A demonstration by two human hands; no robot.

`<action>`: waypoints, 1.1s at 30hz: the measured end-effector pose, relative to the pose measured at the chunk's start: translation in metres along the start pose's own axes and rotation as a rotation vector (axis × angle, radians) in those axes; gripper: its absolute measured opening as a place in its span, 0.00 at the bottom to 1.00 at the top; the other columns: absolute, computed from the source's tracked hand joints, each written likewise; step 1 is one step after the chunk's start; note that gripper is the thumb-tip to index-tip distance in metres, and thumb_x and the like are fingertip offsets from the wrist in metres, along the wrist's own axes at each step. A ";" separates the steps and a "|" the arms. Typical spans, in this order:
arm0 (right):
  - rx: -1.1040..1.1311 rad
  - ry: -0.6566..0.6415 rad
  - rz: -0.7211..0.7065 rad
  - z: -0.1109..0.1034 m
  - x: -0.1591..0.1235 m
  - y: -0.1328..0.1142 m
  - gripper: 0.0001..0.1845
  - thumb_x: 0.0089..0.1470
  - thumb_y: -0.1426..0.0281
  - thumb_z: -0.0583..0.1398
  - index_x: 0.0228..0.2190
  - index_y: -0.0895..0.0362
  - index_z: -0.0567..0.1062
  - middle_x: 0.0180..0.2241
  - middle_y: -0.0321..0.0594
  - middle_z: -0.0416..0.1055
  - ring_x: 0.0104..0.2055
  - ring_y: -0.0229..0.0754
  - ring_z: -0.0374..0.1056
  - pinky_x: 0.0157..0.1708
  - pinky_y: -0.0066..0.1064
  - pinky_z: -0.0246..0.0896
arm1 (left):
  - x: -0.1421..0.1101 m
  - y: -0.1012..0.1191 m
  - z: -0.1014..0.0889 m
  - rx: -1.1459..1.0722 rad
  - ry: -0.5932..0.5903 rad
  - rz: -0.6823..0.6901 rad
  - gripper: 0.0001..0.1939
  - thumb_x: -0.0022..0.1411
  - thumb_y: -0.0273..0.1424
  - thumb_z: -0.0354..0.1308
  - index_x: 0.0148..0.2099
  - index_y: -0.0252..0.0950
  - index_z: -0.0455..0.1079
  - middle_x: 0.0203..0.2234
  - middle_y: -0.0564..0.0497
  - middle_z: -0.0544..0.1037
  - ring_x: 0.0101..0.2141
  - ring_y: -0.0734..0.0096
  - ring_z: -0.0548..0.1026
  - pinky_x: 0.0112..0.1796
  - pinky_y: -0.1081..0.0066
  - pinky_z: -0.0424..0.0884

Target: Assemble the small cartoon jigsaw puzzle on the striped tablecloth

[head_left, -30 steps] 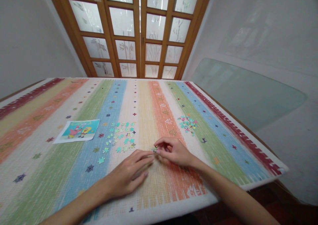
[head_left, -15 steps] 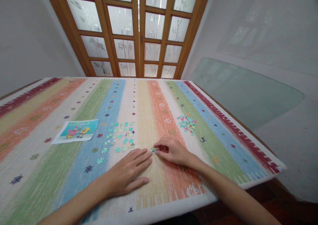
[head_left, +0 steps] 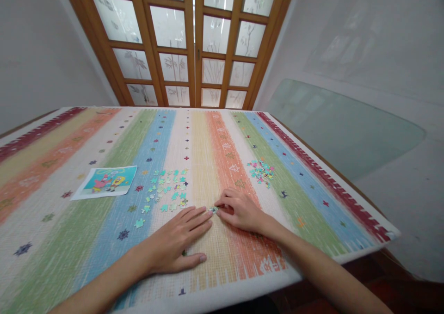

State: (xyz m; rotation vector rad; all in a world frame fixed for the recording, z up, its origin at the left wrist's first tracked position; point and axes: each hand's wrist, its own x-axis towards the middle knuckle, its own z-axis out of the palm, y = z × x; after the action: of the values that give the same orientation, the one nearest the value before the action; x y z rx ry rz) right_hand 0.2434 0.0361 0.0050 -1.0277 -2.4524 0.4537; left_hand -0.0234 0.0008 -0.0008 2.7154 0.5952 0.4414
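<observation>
My left hand point(head_left: 176, 242) lies flat on the striped cloth point(head_left: 208, 166), fingers stretched toward a small puzzle piece point(head_left: 214, 209). My right hand point(head_left: 239, 210) curls its fingers and pinches that piece against the cloth. The two hands' fingertips almost meet at the piece. Spread-out loose puzzle pieces point(head_left: 168, 189) lie just beyond my left hand. A small heap of puzzle pieces point(head_left: 261, 171) sits beyond my right hand.
A cartoon reference picture point(head_left: 106, 181) lies on the cloth at the left. The table's near edge runs just under my forearms and its right edge has a dark red border point(head_left: 329, 184). Wooden glazed doors point(head_left: 194, 46) stand behind the table.
My right hand has lowered the piece onto the cloth. My left hand has flattened and slid slightly nearer. The view shifted a little.
</observation>
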 end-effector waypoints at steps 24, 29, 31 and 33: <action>-0.191 0.054 -0.248 0.005 -0.002 0.001 0.11 0.62 0.71 0.54 0.32 0.59 0.76 0.31 0.44 0.69 0.35 0.43 0.62 0.34 0.34 0.57 | -0.054 -0.080 -0.076 0.368 0.198 -0.215 0.12 0.65 0.32 0.54 0.46 0.39 0.78 0.45 0.43 0.78 0.47 0.52 0.75 0.53 0.50 0.70; -0.173 0.030 -0.264 0.005 -0.003 0.001 0.10 0.62 0.71 0.56 0.31 0.58 0.76 0.32 0.44 0.70 0.35 0.43 0.62 0.34 0.35 0.57 | -0.052 -0.081 -0.071 0.337 0.168 -0.219 0.13 0.67 0.32 0.53 0.45 0.39 0.78 0.43 0.43 0.78 0.46 0.53 0.75 0.54 0.48 0.68; -0.177 0.018 -0.266 0.004 -0.003 0.001 0.10 0.62 0.71 0.56 0.32 0.58 0.76 0.32 0.45 0.70 0.35 0.43 0.62 0.34 0.35 0.57 | -0.053 -0.083 -0.069 0.319 0.168 -0.223 0.13 0.67 0.32 0.53 0.45 0.39 0.78 0.43 0.44 0.78 0.45 0.54 0.75 0.54 0.49 0.68; -0.188 0.011 -0.269 0.004 -0.004 0.002 0.11 0.62 0.70 0.56 0.31 0.58 0.76 0.32 0.45 0.70 0.35 0.44 0.62 0.34 0.35 0.57 | -0.053 -0.085 -0.068 0.296 0.161 -0.235 0.12 0.68 0.32 0.53 0.45 0.39 0.78 0.42 0.44 0.78 0.45 0.54 0.75 0.52 0.51 0.69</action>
State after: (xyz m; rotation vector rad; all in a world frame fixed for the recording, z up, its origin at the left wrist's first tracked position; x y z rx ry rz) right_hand 0.2447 0.0342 0.0000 -0.7494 -2.6110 0.1320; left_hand -0.1235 0.0667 0.0170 2.8500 1.0884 0.5523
